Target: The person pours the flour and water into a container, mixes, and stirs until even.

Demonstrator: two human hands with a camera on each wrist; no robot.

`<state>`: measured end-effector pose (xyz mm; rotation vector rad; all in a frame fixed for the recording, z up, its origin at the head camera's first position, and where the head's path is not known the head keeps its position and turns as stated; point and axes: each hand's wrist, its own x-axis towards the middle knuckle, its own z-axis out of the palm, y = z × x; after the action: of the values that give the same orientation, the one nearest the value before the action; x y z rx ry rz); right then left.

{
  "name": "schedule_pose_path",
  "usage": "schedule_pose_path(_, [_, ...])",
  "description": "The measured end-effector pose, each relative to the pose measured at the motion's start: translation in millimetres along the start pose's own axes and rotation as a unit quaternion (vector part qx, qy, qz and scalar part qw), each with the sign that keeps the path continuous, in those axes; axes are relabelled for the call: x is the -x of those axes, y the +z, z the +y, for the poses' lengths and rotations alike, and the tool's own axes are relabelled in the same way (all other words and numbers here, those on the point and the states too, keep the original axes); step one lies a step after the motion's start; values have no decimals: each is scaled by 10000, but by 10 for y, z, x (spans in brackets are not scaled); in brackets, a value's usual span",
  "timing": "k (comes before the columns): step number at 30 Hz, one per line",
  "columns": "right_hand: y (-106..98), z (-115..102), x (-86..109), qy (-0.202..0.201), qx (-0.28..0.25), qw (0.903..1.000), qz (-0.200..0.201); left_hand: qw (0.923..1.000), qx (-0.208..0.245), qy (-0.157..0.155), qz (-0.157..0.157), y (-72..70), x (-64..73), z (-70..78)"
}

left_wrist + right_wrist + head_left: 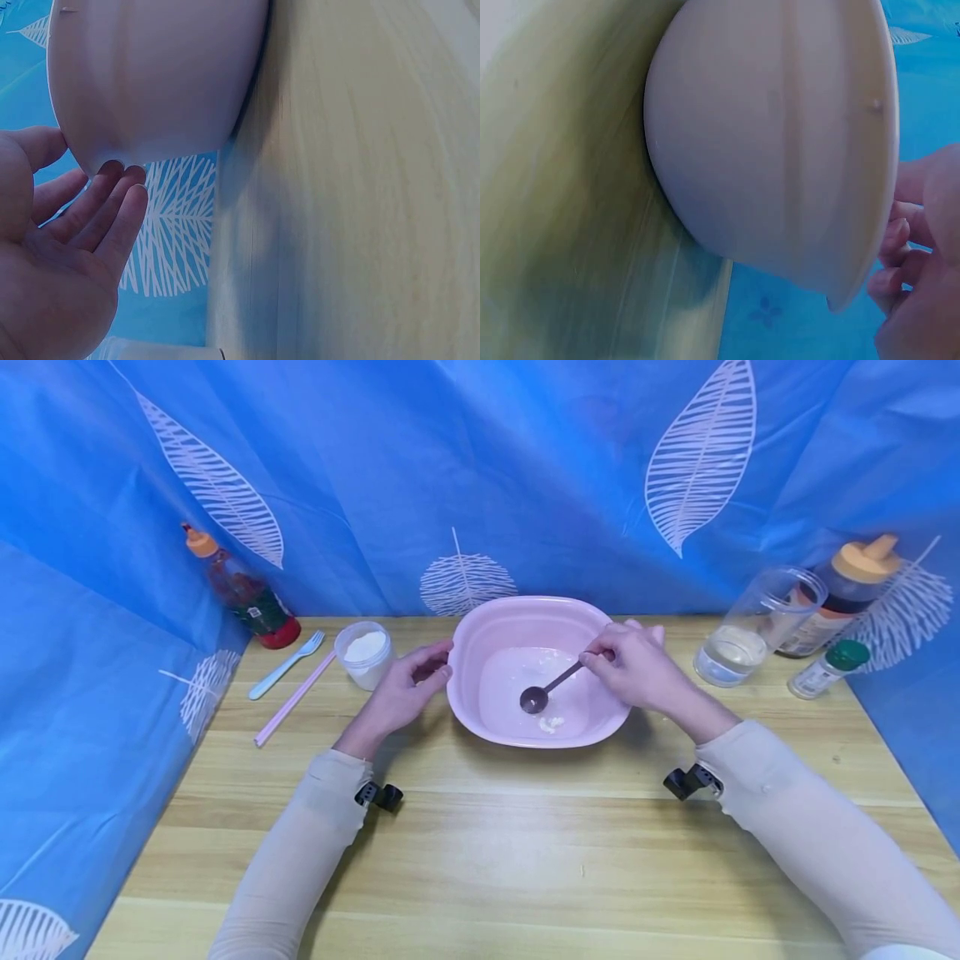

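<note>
A pink plastic basin (pixel 517 727) stands at the middle of the table, with a small clump of white powder (pixel 551 724) and some wet-looking white residue on its floor. My right hand (pixel 633 664) pinches the handle of a dark brown measuring spoon (pixel 534 699) whose bowl hangs low inside the basin. In the right wrist view the basin's outer wall (pixel 742 135) hides the spoon, and curled fingers show beyond the rim. At the basin's left end my left hand (pixel 405 693) touches the rim with thumb and fingertips, its fingers (pixel 124 217) loosely extended in the left wrist view.
Left of the basin are a jar of white powder (pixel 367 656), a pink straw-like stick (pixel 296 697), a light-blue fork (pixel 285 667) and a red sauce bottle (pixel 251 593). At right stand a cup of clear liquid (pixel 731 653), a dark sauce bottle (pixel 825 610) and a green-capped shaker (pixel 828 670). Blue cloth (pixel 345 510) hangs behind.
</note>
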<state>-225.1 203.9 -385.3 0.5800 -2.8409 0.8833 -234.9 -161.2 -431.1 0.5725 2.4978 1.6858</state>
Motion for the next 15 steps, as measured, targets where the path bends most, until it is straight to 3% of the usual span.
schedule_pose_path(8, [-145,96,3,109,762,9956,525,10000,-12,0,0,-6,2,-4])
schedule_pose_path(15, [-281,87,49,-198,1245,9919,139,10000,-11,3,-47,-4,2,10])
